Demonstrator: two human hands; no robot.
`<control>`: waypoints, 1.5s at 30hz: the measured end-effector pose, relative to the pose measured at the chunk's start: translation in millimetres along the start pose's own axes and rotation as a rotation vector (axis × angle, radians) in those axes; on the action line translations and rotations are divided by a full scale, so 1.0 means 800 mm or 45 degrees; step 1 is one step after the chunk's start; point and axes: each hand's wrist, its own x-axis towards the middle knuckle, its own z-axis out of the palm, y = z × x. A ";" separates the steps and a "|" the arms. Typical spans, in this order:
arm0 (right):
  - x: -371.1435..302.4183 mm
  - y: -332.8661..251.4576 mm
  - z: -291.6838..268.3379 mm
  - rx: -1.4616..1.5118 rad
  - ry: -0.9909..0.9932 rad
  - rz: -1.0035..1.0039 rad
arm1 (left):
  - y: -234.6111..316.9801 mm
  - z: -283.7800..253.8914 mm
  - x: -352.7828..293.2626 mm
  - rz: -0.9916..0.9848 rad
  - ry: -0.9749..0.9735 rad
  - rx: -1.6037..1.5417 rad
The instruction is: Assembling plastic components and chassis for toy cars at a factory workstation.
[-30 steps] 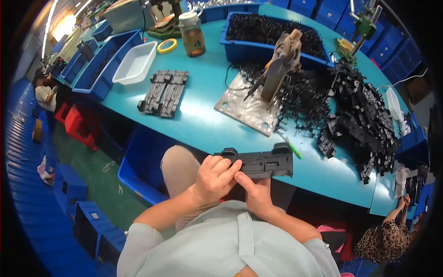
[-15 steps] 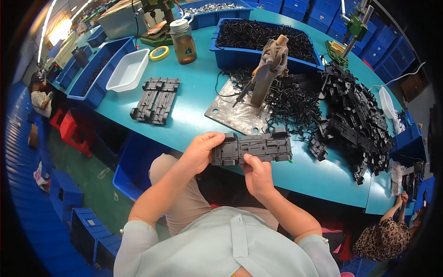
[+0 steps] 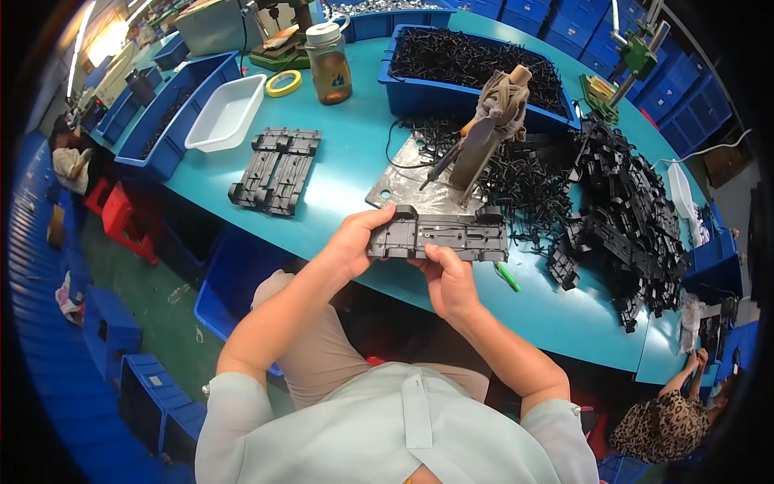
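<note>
Two hands share one dark grey plastic frame (image 3: 439, 236), a long flat moulded part that we hold level above the near edge of the teal table (image 3: 347, 173). Our left hand (image 3: 355, 239) is clamped on its left end, thumb on top; our right hand (image 3: 448, 278) grips its lower edge from beneath, near the middle. Two more grey frames (image 3: 275, 170) lie side by side on the table to the left, near a white tray (image 3: 226, 113). Beyond the held part stands a metal plate with an upright fixture (image 3: 476, 149), and a heap of black plastic parts (image 3: 625, 214) spreads to the right.
</note>
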 end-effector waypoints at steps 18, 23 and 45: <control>0.049 -0.001 -0.010 -0.012 -0.066 -0.039 | 0.025 0.004 0.036 -0.011 0.049 0.158; 0.053 0.004 -0.018 -0.183 -0.072 -0.083 | 0.036 0.008 0.038 -0.005 0.062 0.125; 0.046 -0.017 0.007 -0.249 -0.215 -0.082 | 0.058 0.027 0.029 0.035 0.073 0.145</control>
